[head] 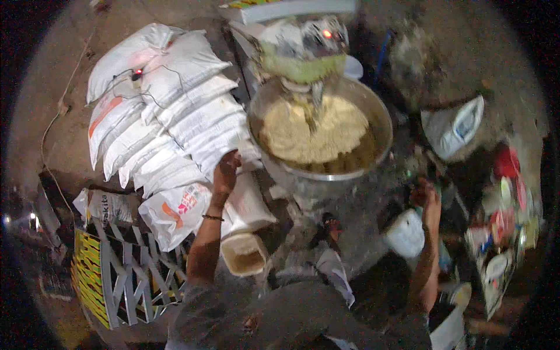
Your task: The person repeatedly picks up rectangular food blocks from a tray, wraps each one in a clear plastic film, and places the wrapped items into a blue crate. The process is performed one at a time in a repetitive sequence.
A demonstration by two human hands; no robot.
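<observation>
A large round metal mixing bowl (332, 177) stands ahead of me under a worn mixer head (302, 65), with pale dough (323, 131) around the mixing tool. My left hand (228, 168) is raised over the lower end of the stacked white sacks (205, 118), left of the bowl; its fingers look bent, and whether it holds anything is unclear. To the bowl's lower right is my right hand (424, 192), blurred and in shade, above a pale container (407, 234). Its fingers and anything in them cannot be made out.
An open square tub (244, 256) with some contents sits near my left forearm. At lower left is a metal lattice frame with a yellow patterned panel (89, 278). A cable (61, 105) runs along the left floor. Right of the bowl lie a white sack (455, 127) and assorted items (501, 225).
</observation>
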